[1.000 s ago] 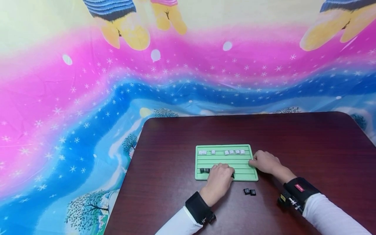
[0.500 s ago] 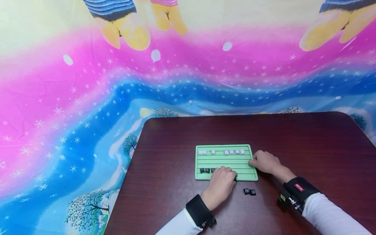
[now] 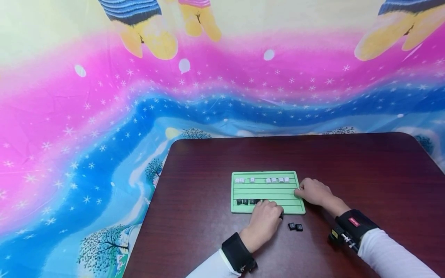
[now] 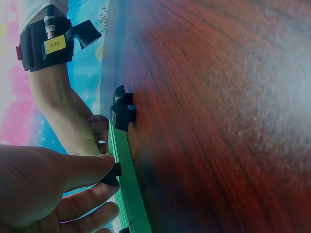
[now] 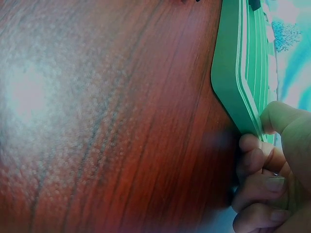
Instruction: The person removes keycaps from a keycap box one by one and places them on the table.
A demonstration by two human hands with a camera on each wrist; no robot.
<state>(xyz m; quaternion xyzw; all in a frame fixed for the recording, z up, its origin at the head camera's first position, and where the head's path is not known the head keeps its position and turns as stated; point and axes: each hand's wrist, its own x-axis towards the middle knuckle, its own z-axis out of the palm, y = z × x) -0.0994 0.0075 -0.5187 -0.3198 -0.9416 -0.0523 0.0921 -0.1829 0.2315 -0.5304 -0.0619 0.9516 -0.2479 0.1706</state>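
A light green board (image 3: 267, 191) with raised ridges and a rim lies on the table. White keycaps (image 3: 274, 180) stand in its far row, and black keycaps (image 3: 245, 201) fill the left part of a near row. My left hand (image 3: 264, 221) is over the board's front edge, pinching a black keycap (image 4: 112, 175) between thumb and forefinger. That hand hides part of the near row in the head view. At the board's right edge my right hand (image 3: 314, 192) grips the rim (image 5: 252, 114), thumb on top and fingers curled against the side.
Two loose black keycaps (image 3: 295, 227) lie side by side on the dark wooden table (image 3: 201, 162), just in front of the board. Behind the table hangs a colourful printed cloth (image 3: 222, 77). Black straps with cameras (image 3: 238, 251) sit on both wrists.
My left hand has shifted right and toward the front with its keycap, uncovering more black keycaps in the near row. The right hand and the board have stayed put.
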